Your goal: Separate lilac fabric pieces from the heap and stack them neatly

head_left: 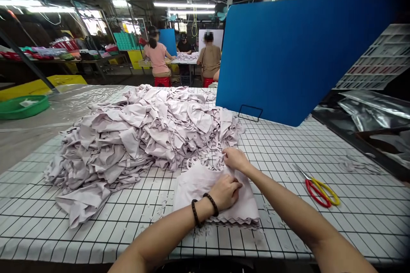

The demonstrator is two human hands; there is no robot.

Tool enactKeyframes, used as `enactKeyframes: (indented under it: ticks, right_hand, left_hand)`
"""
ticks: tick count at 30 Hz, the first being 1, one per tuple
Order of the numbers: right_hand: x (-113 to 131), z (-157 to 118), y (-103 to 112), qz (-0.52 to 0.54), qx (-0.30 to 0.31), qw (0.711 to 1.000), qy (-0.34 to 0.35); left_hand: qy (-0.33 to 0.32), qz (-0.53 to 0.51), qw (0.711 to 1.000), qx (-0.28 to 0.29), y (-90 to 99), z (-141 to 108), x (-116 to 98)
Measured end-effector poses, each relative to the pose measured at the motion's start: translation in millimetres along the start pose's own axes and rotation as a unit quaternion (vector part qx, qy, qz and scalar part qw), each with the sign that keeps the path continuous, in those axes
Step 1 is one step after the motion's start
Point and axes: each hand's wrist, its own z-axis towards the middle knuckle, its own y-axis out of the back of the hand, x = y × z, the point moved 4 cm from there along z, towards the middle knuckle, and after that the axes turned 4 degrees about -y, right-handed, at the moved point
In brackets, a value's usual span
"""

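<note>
Pale pink cloth (195,183) under curled left hand (223,193). Loops (194,162) along far edge, nearer right hand (236,160); can't tell if pinching.

Both hands (226,192) (236,159) low, fingers curled

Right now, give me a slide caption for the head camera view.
Two bare hands, left and right, on stacked pale garments beside a loose heap, scissors lying to the right.
</note>
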Motion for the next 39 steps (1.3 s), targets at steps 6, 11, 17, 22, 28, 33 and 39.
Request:
enactKeyframes:
  ticks: [6, 11, 17, 22, 28, 33, 39]
  right_hand:
    - [-13.2, 37.1, 10.8, 0.124, -0.004, 0.991, -0.049]
    - [-24.8, 70.0, 27.5, 0.265, 0.029, 0.959, -0.098]
    - [-33.1, 78.5, 43.9, 0.383, 0.083, 0.912, -0.123]
    - [-21.3, 60.0, 60.6, 0.448, 0.072, 0.889, -0.064]
    - [3.0, 11.8, 69.9, 0.442, 0.134, 0.884, 0.076]
    - [5.4, -12.9, 55.0, 0.387, 0.199, 0.894, 0.103]
    - [3.5, -9.3, 39.8, 0.349, 0.201, 0.910, 0.102]
  left_hand:
    - [-0.010, -0.088, 0.995, -0.036, 5.9, -3.0, 9.5]
    - [-0.002, -0.103, 0.994, -0.036, 4.1, -2.4, 12.5]
    - [0.000, -0.105, 0.994, -0.040, 3.4, -2.8, 12.6]
    - [0.032, -0.169, 0.984, -0.055, 13.3, -2.5, 8.7]
    - [0.191, -0.510, 0.809, -0.220, 26.4, -0.4, 30.5]
    - [0.227, -0.638, 0.702, -0.219, 24.3, 9.5, 43.6]
    - [0.266, -0.645, 0.693, -0.184, 19.9, 11.6, 47.1]
